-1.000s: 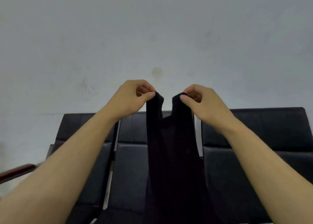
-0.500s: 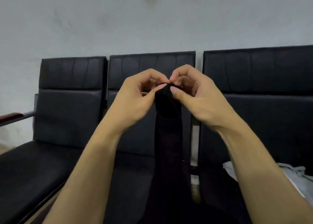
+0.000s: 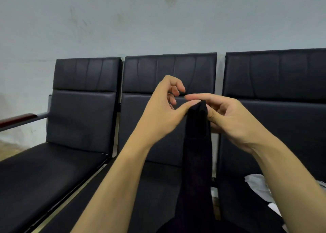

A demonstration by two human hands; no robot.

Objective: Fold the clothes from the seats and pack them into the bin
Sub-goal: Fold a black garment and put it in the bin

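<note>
We hold the long black knit garment (image 3: 196, 155) up in front of the middle black padded seat (image 3: 169, 74), its two top corners now brought together into one bunch where a second ago they were held apart. Our right hand (image 3: 234, 120) pinches that bunch between thumb and fingers; our left hand (image 3: 162, 113) presses its thumb against the same spot while its other fingers curl loosely above, gripping nothing we can see. We judge the lengthwise fold made and a handover under way. A pale grey cloth (image 3: 259, 187) lies on the right seat, still unfolded. The bin is out of view.
</note>
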